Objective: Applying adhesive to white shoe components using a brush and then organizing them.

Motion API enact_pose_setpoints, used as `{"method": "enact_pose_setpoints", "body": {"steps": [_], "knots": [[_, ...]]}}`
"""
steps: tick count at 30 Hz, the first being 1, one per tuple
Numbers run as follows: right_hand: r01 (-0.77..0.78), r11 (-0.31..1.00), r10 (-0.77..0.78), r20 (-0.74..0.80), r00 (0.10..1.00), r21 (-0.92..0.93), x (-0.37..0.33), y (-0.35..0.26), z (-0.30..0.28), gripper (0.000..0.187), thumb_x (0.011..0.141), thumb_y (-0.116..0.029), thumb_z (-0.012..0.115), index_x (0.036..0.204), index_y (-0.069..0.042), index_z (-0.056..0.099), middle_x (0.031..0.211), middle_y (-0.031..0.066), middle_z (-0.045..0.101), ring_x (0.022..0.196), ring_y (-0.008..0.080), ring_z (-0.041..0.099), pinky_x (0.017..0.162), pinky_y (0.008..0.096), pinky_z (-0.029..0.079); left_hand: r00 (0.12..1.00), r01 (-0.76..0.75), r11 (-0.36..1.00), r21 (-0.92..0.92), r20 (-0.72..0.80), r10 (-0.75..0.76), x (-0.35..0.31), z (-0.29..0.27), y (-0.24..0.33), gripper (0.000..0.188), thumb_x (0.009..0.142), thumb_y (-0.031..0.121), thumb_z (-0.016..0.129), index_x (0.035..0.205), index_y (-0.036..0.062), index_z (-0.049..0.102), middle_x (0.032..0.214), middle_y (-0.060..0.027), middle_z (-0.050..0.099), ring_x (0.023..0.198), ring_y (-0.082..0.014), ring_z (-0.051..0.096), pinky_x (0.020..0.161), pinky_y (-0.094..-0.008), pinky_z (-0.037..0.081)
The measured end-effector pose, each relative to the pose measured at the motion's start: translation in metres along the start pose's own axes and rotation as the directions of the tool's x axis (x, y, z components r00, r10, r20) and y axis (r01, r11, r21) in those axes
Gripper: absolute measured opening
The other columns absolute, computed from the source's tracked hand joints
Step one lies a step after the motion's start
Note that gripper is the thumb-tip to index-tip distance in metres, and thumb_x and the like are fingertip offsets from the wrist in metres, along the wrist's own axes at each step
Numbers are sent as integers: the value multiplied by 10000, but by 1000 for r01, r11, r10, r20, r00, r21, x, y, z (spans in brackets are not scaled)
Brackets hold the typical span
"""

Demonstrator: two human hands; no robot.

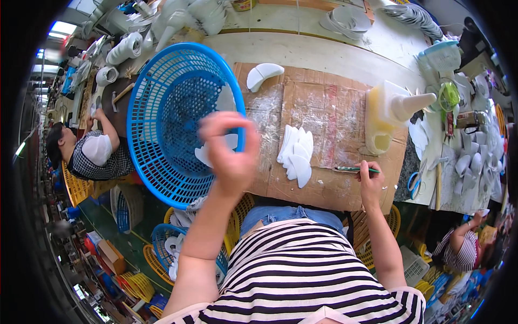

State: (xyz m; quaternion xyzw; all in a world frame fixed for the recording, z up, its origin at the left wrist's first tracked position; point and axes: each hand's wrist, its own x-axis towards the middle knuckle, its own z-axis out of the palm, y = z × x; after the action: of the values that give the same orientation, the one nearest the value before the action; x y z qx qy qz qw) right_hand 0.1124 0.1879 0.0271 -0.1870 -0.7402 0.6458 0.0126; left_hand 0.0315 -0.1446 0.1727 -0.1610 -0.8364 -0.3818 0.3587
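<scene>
The blue basket [178,116] sits tipped up on its edge at the upper left of the frame, its open mouth facing the person, its lower rim at the near edge of the desk [329,189]. It is a moulded plastic lattice — light for its size, I judge, fairly stiff at the rolled rim but springy in the mesh walls, and not fragile. The rim is the natural place to take hold of it; the mesh would flex and pinch the fingers.

Inside it lie a few white curved pieces [208,154], thin and flat — they look like soft foam or pressed fibre, light and bendable, easy to slide off one another. A fanned stack of the same pieces [295,155] rests on the cardboard sheet [324,108] in the middle of the frame.

The left hand [229,151] is raised in front of the basket's right rim, motion-blurred; its fingers curl loosely, and whether it grips the rim or a white piece I cannot tell. The right hand [369,181] rests on the cardboard at centre right, closed in a pinch around a slim green brush [356,169] that lies nearly flat, pointing left toward the stack.
</scene>
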Motion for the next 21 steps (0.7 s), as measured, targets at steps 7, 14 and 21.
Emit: {"method": "enact_pose_setpoints", "body": {"steps": [7,14,21], "knots": [[77,994,-65,159,985,-73,-6,2,49,129,959,-146,680,959,-18,667,908,53,708,794,118,661,695,263,525,942,229,881,413,134,-308,-16,-29,-141,485,765,73,813,1173,69,552,951,-86,595,896,-278,566,888,-421,443],[676,729,-528,536,658,-111,-19,13,89,200,819,-47,746,964,-47,609,944,129,663,866,299,669,754,374,551,744,433,780,451,309,-592,-46,1,-171,761,633,207,926,1259,83,513,1092,-127,543,1044,-317,513,949,-428,423],[550,813,-468,348,812,-192,-34,11,74,169,791,-33,743,886,-46,604,887,127,664,783,298,666,700,373,546,520,527,669,524,423,-742,-25,-3,-158,681,679,194,906,1212,57,503,831,-96,642,786,-278,650,735,-400,518]]}}
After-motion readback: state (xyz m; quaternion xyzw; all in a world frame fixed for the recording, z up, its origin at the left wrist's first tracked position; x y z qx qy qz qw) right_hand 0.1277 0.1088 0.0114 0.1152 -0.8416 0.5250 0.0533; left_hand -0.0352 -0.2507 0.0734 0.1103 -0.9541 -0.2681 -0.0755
